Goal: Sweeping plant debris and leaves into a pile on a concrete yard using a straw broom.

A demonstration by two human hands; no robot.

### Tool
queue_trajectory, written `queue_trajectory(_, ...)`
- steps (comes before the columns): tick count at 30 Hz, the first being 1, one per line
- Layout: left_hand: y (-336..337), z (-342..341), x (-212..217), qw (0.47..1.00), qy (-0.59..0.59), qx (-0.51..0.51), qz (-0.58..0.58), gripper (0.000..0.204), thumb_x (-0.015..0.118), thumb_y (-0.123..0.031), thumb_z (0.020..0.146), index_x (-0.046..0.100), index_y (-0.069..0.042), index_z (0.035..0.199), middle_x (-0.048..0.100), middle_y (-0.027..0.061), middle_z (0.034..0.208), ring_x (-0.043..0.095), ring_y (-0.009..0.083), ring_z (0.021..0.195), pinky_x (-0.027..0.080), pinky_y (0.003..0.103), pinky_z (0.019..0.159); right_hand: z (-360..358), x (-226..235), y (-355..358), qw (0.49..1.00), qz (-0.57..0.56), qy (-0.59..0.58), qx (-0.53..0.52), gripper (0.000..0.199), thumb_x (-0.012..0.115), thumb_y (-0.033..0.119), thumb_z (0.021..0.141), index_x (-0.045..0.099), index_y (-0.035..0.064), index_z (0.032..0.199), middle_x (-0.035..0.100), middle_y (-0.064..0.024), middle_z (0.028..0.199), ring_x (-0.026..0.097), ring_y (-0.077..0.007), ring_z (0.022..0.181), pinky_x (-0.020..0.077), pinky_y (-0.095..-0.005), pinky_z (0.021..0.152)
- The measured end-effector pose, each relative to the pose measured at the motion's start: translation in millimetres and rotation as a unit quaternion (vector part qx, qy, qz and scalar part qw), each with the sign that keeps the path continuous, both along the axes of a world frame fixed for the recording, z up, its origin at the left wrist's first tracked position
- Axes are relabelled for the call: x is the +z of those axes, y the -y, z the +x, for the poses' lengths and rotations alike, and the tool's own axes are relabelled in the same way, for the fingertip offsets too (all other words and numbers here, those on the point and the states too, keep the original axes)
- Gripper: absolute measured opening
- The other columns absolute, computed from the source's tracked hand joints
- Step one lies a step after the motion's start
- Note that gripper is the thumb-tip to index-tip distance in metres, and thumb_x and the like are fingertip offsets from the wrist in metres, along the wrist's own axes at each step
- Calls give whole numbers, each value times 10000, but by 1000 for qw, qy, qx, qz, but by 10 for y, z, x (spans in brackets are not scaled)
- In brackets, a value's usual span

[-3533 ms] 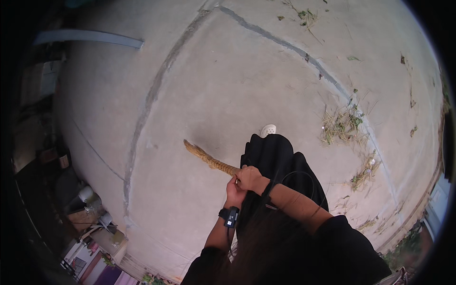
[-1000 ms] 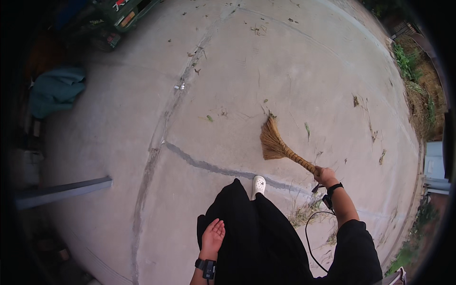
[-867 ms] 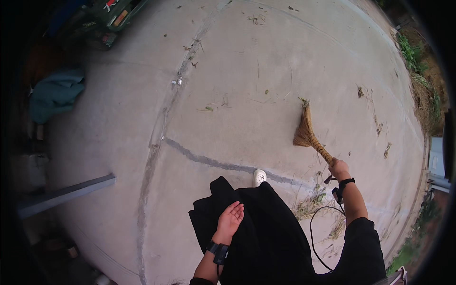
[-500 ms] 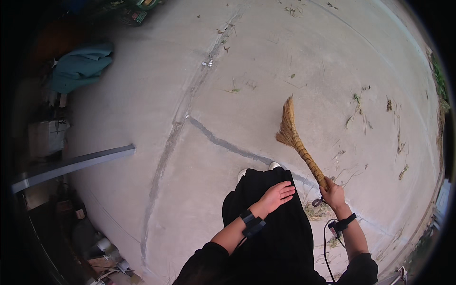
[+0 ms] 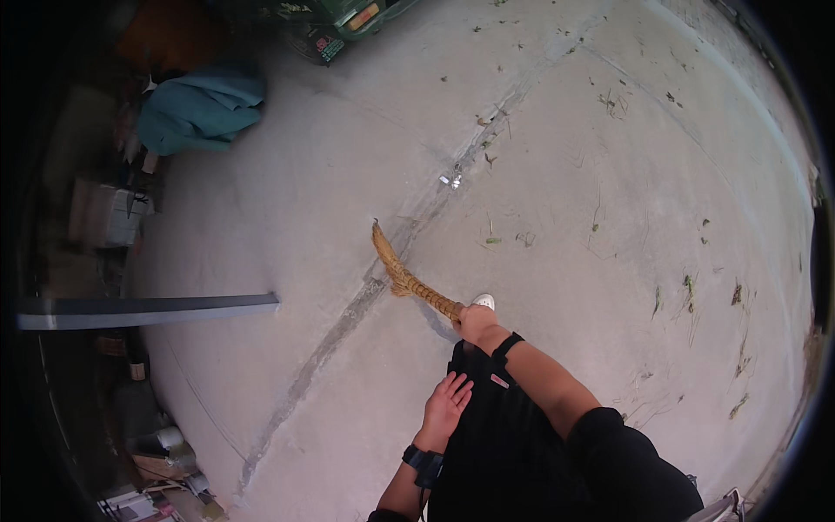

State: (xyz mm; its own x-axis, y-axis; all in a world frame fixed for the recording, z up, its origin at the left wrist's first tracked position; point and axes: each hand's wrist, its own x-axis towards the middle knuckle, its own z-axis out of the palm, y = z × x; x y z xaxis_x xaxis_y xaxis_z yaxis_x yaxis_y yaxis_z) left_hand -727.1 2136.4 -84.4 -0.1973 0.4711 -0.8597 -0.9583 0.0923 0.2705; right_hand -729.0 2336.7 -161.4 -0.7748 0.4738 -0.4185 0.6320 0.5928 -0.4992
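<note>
A short straw broom (image 5: 428, 294) with a bound handle is gripped near its end by my right hand (image 5: 477, 323). Its bristle end points away from me to the left, over the dark crack in the concrete floor (image 5: 287, 217); I cannot tell whether the tips touch the ground. My left hand (image 5: 447, 405) hangs lower, in front of my black clothing, with its fingers stretched out and nothing in it. Beyond the broom, a small crumpled whitish scrap (image 5: 451, 177) lies on the crack. One white shoe (image 5: 484, 301) shows beside my right hand.
Loose plant bits (image 5: 691, 294) are scattered along the right side and far floor. A grey post (image 5: 165, 309) stands at left. Behind it are a teal cloth (image 5: 202, 109), a pale box (image 5: 115, 215) and mixed clutter. Part of a green vehicle (image 5: 344, 24) shows at the far edge.
My right hand has swung the broom from the right across to the left, over the floor crack. My left hand has dropped lower and left. The view has shifted too.
</note>
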Motion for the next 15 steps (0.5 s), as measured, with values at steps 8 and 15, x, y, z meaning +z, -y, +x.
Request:
queue_trajectory(8,-155,-1053,-33,995,9,67,-75,375,437,-219,909,440,-19,1226,461,166,1247,493,242,1057,416,321,896,-118,-112,-1781,979,-111,143,-95,332,567,385,736,659,132,932,654,-108,746,638,-250,718,503,-364,671)
queue_trajectory(15,-967,-1208,-25,997,25,-46,-58,331,456,-216,905,489,-39,1183,536,132,1166,530,206,1024,426,292,878,2452,270,-2325,923,4,240,-301,386,560,404,733,646,140,1001,650,-108,701,641,-251,654,515,-364,652)
